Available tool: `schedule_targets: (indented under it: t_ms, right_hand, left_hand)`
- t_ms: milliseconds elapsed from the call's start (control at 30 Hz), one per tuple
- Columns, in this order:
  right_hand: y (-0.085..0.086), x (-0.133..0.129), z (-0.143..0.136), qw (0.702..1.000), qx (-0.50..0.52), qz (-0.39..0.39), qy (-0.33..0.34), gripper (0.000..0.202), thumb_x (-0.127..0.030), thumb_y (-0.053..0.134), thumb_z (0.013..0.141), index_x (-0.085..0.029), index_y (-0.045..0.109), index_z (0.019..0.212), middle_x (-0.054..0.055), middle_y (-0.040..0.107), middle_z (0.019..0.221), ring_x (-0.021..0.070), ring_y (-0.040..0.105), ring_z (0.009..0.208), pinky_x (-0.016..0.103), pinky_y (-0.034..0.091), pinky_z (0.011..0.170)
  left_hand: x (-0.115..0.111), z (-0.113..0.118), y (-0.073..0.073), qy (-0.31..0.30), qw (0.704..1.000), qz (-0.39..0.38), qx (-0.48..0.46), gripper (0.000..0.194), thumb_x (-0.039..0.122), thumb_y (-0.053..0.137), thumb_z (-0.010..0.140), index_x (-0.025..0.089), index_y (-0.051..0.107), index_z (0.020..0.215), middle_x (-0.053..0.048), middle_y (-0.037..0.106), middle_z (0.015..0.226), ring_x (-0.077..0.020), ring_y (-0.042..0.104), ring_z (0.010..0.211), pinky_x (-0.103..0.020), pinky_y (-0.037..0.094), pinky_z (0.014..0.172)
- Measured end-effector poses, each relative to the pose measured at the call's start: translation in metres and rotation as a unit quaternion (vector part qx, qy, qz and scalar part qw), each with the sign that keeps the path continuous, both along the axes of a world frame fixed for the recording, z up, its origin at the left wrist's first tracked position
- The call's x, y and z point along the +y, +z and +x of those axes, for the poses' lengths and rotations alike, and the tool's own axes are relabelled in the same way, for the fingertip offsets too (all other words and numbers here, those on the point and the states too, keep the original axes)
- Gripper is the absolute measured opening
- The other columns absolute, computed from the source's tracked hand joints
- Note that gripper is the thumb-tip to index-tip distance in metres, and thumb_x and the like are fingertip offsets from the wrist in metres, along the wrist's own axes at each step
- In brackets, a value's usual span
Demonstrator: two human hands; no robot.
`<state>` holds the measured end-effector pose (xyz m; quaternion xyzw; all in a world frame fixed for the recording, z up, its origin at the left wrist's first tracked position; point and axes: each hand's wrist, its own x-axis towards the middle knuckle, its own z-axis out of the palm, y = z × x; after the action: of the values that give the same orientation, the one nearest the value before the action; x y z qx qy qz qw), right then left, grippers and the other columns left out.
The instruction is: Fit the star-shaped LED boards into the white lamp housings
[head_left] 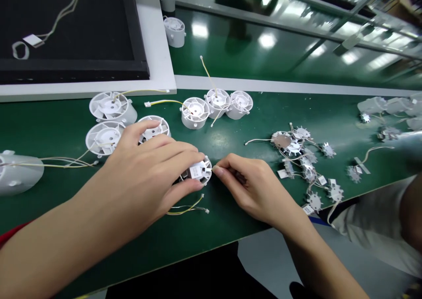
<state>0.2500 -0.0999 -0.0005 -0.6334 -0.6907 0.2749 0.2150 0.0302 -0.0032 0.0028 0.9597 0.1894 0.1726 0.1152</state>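
Observation:
My left hand (150, 171) is closed around a small white round fan housing (207, 176), tipped on its side with its open spoked end toward the right. A white label (195, 171) shows between my thumb and index finger. Beside that end, my right hand (255, 187) pinches thumb and index finger together at the rim; whatever is between the tips is too small to make out. Thin yellow and white wires (186, 210) with small plugs lie just below the housing. Partly under my left fingers stands another white fan housing (154, 125).
White fan housings (195, 112) stand behind my hands and at the left (110, 107). To the right lies a pile of silvery toothed motor parts (308, 169) with wires. A black tray (82, 68) occupies the back left. Another person's sleeve (372, 228) reaches in at right.

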Motion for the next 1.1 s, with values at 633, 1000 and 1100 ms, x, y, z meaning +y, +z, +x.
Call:
schedule_targets:
  t_ms: [633,1000,1100]
  right_hand:
    - [0.023,0.094,-0.016,0.954,-0.218,0.188,0.079,0.024,-0.030,0.072,0.098,-0.013,0.074,0.114,0.016,0.074,0.118,0.0310,0.067,0.105,0.043,0.051,0.088]
    - [0.003,0.062,0.003,0.892,-0.182,0.351,0.218,0.022,-0.007,0.051,0.104,-0.012,0.073,0.100,0.014,0.075,0.111,0.0234,0.068,0.106,0.034,0.056,0.089]
    - [0.003,0.043,0.013,0.884,-0.169,0.391,0.194,0.014,-0.009,0.060,0.102,-0.014,0.072,0.100,0.011,0.075,0.101,0.0222,0.068,0.096,0.035,0.055,0.082]
  left_hand:
    - [-0.002,0.002,0.023,-0.047,0.998,-0.022,0.032,0.014,0.030,0.076,0.093,0.023,0.071,0.104,0.000,0.077,0.096,-0.0261,0.073,0.091,-0.050,0.045,0.104]
    - [0.037,-0.031,0.046,0.038,0.997,0.060,-0.024,0.018,0.031,0.047,0.109,0.026,0.063,0.102,0.002,0.076,0.103,-0.0250,0.070,0.091,-0.046,0.040,0.098]
    - [0.031,-0.021,0.044,-0.003,0.996,0.092,0.008,0.016,0.031,0.051,0.107,0.022,0.063,0.112,-0.007,0.075,0.116,-0.0304,0.070,0.099,-0.047,0.048,0.088]
